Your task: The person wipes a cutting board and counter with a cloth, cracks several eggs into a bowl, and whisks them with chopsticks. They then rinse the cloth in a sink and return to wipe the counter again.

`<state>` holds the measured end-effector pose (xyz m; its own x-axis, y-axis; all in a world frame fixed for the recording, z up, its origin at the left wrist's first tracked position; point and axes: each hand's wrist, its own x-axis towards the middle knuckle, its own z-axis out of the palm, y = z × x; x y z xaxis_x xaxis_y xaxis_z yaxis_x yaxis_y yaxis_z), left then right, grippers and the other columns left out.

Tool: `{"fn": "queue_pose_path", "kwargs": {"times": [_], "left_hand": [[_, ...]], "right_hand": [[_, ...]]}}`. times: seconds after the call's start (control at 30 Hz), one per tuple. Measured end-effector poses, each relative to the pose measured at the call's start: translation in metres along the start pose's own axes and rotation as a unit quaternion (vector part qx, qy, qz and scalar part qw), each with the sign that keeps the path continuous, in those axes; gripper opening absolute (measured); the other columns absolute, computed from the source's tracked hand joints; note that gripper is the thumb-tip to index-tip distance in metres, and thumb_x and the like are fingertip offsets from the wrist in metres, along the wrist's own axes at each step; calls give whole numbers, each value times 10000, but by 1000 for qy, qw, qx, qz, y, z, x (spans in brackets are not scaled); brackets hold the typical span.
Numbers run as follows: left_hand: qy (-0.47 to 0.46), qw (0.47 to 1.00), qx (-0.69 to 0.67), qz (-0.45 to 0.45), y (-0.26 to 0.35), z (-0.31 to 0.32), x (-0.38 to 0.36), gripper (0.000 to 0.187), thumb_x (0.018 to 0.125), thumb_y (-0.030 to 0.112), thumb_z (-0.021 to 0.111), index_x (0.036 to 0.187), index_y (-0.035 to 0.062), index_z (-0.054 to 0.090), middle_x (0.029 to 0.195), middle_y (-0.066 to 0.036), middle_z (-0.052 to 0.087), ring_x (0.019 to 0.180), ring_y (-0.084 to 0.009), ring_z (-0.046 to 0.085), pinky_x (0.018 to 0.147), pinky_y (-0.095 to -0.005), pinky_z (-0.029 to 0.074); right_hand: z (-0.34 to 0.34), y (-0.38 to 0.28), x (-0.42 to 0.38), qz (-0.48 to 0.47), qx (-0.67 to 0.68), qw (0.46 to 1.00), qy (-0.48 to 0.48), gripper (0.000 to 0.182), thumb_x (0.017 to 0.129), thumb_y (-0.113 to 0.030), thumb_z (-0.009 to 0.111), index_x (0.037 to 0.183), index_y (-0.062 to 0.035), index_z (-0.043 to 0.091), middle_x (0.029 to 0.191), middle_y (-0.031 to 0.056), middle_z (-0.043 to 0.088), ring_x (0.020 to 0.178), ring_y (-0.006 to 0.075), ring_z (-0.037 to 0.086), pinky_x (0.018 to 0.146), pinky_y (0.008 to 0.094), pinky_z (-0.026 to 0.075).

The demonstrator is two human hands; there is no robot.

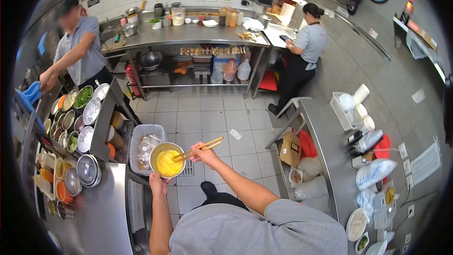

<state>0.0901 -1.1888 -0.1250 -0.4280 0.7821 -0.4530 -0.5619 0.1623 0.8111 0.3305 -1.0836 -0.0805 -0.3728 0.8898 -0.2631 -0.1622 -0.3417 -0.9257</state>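
Note:
A round metal bowl (154, 162) with yellow beaten egg (168, 163) in it is held up in front of me. My left hand (158, 182) grips its near rim from below. In my right hand (204, 155) is a pair of wooden chopsticks (213, 143), fingers closed round them. Their lower tips reach into the egg; the upper ends stick out to the right. Below and behind the bowl, a clear plastic tub (133, 138) holds eggshells and other waste.
On the left, a co-worker (78, 52) stands by a rack of ingredient bowls (84, 97). Another person (309, 47) stands at the back counter (188, 37). A steel counter (96, 208) is at my left, and a steel table (321, 141) at my right. Tiled floor (203, 108) lies between.

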Motion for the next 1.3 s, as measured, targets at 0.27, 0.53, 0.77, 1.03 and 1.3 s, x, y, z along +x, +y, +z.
{"fn": "queue_pose_path", "kwargs": {"times": [0.27, 0.53, 0.77, 1.03, 1.3], "left_hand": [[-68, 996, 55, -36, -29, 24, -3, 129, 907, 98, 530, 1033, 91, 500, 977, -88, 654, 769, -228, 680, 541, -378, 587], [-97, 994, 24, -47, -44, 24, 2, 190, 896, 37, 499, 1081, 61, 533, 993, -102, 657, 815, -231, 688, 588, -404, 608], [-72, 996, 43, -29, -39, 27, 5, 41, 889, 60, 533, 898, 91, 507, 847, -60, 581, 725, -197, 649, 535, -378, 606], [-88, 992, 68, -51, -33, 36, -15, 256, 894, 54, 487, 1144, 103, 509, 1069, -76, 642, 936, -233, 659, 642, -417, 579], [-95, 992, 61, -48, -68, 61, 0, 187, 871, 71, 521, 1054, 100, 497, 963, -91, 652, 755, -248, 672, 547, -380, 566]], "right_hand": [[-33, 5, -55, 18, -3, 1000, -15, 193, 993, -203, 566, 1099, -43, 551, 924, 110, 670, 769, 173, 693, 652, 289, 598], [-40, 14, -59, -11, 52, 997, 55, 195, 985, -181, 571, 1114, -37, 545, 914, 147, 673, 741, 215, 698, 629, 325, 602], [-36, 5, -61, -27, 88, 994, 55, 168, 988, -148, 549, 1108, -34, 523, 934, 149, 643, 769, 241, 685, 681, 357, 599], [-43, 7, -55, -62, 87, 990, 96, 199, 987, -197, 564, 1111, -43, 538, 952, 145, 674, 760, 207, 695, 649, 317, 601], [-82, 20, -48, -60, 36, 995, 65, 161, 993, -199, 554, 1072, -59, 537, 882, 83, 656, 736, 149, 678, 616, 271, 579]]}}
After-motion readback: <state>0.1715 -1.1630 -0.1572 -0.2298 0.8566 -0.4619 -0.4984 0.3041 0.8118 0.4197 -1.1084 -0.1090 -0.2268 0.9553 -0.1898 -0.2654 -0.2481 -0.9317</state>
